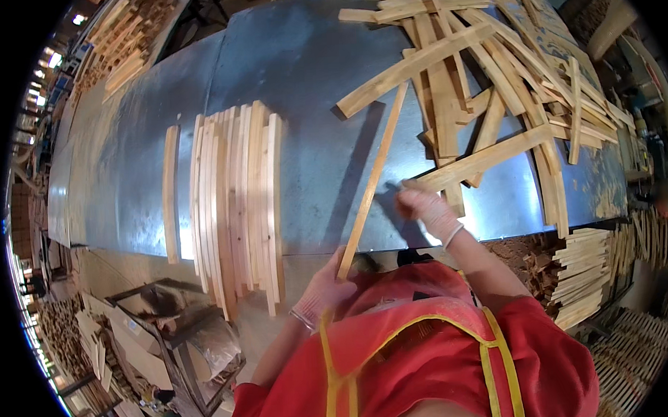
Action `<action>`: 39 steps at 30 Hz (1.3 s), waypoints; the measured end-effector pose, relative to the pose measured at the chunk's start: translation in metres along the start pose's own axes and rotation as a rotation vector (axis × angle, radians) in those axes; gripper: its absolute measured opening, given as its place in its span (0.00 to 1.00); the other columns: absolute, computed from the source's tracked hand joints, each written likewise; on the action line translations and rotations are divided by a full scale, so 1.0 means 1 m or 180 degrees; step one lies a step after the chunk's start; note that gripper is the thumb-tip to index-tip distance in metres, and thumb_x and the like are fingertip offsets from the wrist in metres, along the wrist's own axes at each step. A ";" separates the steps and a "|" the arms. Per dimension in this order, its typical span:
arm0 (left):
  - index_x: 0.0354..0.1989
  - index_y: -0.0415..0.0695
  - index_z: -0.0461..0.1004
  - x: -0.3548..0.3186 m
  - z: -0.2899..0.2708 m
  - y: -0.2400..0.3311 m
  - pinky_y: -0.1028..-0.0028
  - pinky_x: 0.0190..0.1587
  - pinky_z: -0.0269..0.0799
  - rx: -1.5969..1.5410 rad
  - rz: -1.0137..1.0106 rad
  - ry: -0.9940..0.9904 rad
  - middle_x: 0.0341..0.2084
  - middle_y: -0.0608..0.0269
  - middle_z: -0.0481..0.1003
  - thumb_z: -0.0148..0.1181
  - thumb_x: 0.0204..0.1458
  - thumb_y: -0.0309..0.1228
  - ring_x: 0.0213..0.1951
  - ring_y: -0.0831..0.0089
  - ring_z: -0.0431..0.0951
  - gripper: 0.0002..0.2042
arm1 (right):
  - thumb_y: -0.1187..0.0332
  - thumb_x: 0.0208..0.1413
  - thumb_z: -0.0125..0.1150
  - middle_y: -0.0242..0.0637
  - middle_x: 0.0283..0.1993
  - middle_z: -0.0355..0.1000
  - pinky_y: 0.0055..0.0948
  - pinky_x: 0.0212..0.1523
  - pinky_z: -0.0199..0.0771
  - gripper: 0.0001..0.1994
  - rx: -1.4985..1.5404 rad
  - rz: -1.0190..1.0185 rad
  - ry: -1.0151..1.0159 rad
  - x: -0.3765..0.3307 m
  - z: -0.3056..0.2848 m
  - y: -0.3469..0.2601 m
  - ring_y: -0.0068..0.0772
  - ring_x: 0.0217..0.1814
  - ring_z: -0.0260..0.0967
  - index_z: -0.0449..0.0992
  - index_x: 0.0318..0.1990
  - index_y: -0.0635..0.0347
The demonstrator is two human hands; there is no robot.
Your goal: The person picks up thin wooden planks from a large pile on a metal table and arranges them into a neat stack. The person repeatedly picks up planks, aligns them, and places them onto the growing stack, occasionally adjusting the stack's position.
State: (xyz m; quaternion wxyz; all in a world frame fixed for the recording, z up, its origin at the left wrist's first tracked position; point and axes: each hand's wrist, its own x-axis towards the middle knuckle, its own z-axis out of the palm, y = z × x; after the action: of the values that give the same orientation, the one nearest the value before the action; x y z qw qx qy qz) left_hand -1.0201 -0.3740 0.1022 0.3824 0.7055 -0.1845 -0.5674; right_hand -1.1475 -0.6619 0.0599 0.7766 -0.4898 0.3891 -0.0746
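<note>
My left hand (pixel 325 289), in a pale glove, is closed around the near end of a long thin wooden strip (pixel 376 178). The strip slants up and away over the metal-topped table (pixel 306 83). My right hand (pixel 428 210), gloved too, is held over the table's near edge with its fingers curled in. Its palm is hidden, so I cannot make out whether anything is in it. Just beyond its knuckles lies the end of a wooden board (pixel 488 157). Left of the strip, a row of strips (pixel 237 198) lies side by side, with a single strip (pixel 171 193) apart from it.
A loose, crisscrossed heap of boards (pixel 447 77) covers the table's right side. More wood is stacked at the far left (pixel 129 42) and below the right edge (pixel 579 276). A metal frame (pixel 180 357) with cardboard and plastic stands at the lower left.
</note>
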 end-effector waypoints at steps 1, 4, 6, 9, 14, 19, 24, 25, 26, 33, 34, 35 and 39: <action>0.80 0.46 0.59 -0.012 -0.006 0.002 0.69 0.56 0.78 -0.0193 0.0062 0.0120 0.57 0.45 0.79 0.65 0.50 0.22 0.52 0.62 0.82 0.44 | 0.61 0.65 0.66 0.29 0.37 0.77 0.26 0.40 0.74 0.20 -0.0221 -0.0109 0.0271 0.007 -0.013 -0.005 0.22 0.38 0.72 0.80 0.57 0.65; 0.73 0.43 0.70 -0.015 -0.037 -0.026 0.72 0.54 0.78 0.1412 0.1178 0.1634 0.56 0.48 0.79 0.65 0.49 0.20 0.47 0.65 0.81 0.37 | 0.67 0.66 0.70 0.35 0.46 0.80 0.28 0.49 0.77 0.34 0.0154 -0.0144 0.0618 0.027 -0.043 -0.027 0.27 0.47 0.76 0.65 0.74 0.74; 0.66 0.43 0.76 -0.020 -0.075 -0.029 0.61 0.62 0.75 0.1488 0.1089 0.2236 0.59 0.45 0.78 0.66 0.48 0.23 0.56 0.51 0.79 0.31 | 0.67 0.68 0.66 0.44 0.62 0.77 0.30 0.61 0.76 0.28 -0.0643 -0.0869 0.0627 0.057 -0.072 -0.031 0.30 0.61 0.75 0.70 0.73 0.66; 0.56 0.43 0.83 -0.031 -0.130 -0.026 0.54 0.69 0.71 0.2338 0.1057 0.2986 0.61 0.45 0.78 0.68 0.44 0.25 0.64 0.42 0.76 0.25 | 0.67 0.66 0.65 0.44 0.63 0.78 0.36 0.60 0.77 0.30 -0.1250 -0.1494 0.0573 0.110 -0.080 -0.069 0.42 0.62 0.77 0.68 0.73 0.69; 0.56 0.51 0.85 -0.043 -0.188 -0.056 0.45 0.71 0.65 0.3539 0.0422 0.3435 0.68 0.47 0.72 0.75 0.42 0.32 0.70 0.36 0.68 0.27 | 0.68 0.55 0.67 0.47 0.73 0.70 0.52 0.75 0.64 0.34 -0.4857 -0.2272 0.0291 0.183 -0.037 -0.180 0.62 0.76 0.63 0.69 0.72 0.57; 0.59 0.50 0.84 -0.044 -0.187 -0.070 0.49 0.68 0.69 0.3424 0.0391 0.3620 0.66 0.49 0.74 0.74 0.42 0.30 0.67 0.41 0.71 0.29 | 0.71 0.51 0.67 0.40 0.70 0.71 0.57 0.77 0.58 0.36 -0.6275 -0.2873 -0.0050 0.276 -0.061 -0.200 0.54 0.78 0.60 0.70 0.72 0.47; 0.60 0.42 0.81 -0.075 -0.178 -0.016 0.61 0.63 0.75 0.2014 0.0511 0.3682 0.57 0.47 0.79 0.69 0.48 0.25 0.60 0.49 0.79 0.26 | 0.57 0.52 0.73 0.50 0.56 0.79 0.53 0.66 0.72 0.40 -0.6500 -0.1066 -0.1178 0.255 -0.015 -0.254 0.52 0.65 0.76 0.68 0.74 0.50; 0.60 0.40 0.80 -0.081 -0.183 -0.014 0.63 0.62 0.75 0.1582 0.0501 0.3716 0.57 0.47 0.78 0.69 0.49 0.24 0.59 0.50 0.79 0.25 | 0.56 0.54 0.73 0.51 0.55 0.79 0.51 0.62 0.75 0.39 -0.6173 -0.1167 -0.1160 0.245 -0.008 -0.257 0.52 0.61 0.77 0.67 0.74 0.51; 0.60 0.37 0.79 -0.090 -0.198 -0.022 0.67 0.60 0.76 0.1537 0.0373 0.3780 0.56 0.47 0.79 0.69 0.50 0.23 0.57 0.52 0.81 0.25 | 0.55 0.56 0.72 0.52 0.54 0.80 0.49 0.57 0.78 0.39 -0.5845 -0.1262 -0.1157 0.236 0.001 -0.259 0.53 0.58 0.79 0.66 0.75 0.52; 0.58 0.39 0.81 -0.084 -0.342 -0.033 0.70 0.61 0.75 0.1017 -0.0193 0.3971 0.61 0.58 0.77 0.68 0.57 0.33 0.57 0.65 0.80 0.21 | 0.49 0.70 0.61 0.39 0.35 0.77 0.37 0.33 0.78 0.24 -0.2828 -0.0525 -0.0570 0.275 0.019 -0.172 0.37 0.33 0.78 0.80 0.49 0.67; 0.58 0.37 0.81 -0.073 -0.364 -0.037 0.71 0.63 0.74 0.1086 -0.0342 0.3898 0.65 0.56 0.74 0.68 0.57 0.32 0.61 0.65 0.78 0.21 | 0.44 0.70 0.60 0.46 0.36 0.79 0.39 0.34 0.78 0.29 -0.2299 -0.0599 -0.0380 0.276 0.026 -0.140 0.39 0.35 0.79 0.79 0.50 0.71; 0.58 0.35 0.80 -0.065 -0.384 -0.044 0.71 0.65 0.73 0.1151 -0.0530 0.3822 0.69 0.55 0.72 0.67 0.56 0.31 0.65 0.66 0.77 0.22 | 0.41 0.69 0.58 0.52 0.37 0.79 0.41 0.36 0.78 0.33 -0.3204 -0.0212 -0.0169 0.267 0.054 -0.129 0.41 0.37 0.80 0.78 0.51 0.72; 0.57 0.40 0.82 -0.035 -0.440 -0.078 0.66 0.73 0.67 0.1643 -0.0947 0.3386 0.73 0.54 0.69 0.64 0.57 0.40 0.74 0.55 0.67 0.22 | 0.44 0.68 0.62 0.59 0.54 0.81 0.47 0.60 0.77 0.35 -0.3422 -0.0519 -0.0252 0.193 0.159 -0.040 0.58 0.57 0.80 0.70 0.68 0.66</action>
State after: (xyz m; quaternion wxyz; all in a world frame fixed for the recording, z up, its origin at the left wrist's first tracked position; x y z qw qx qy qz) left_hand -0.6291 -0.1544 0.0953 0.1554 0.9804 0.0008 -0.1215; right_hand -0.8968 -0.6663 0.0246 0.4225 -0.8489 0.3037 0.0933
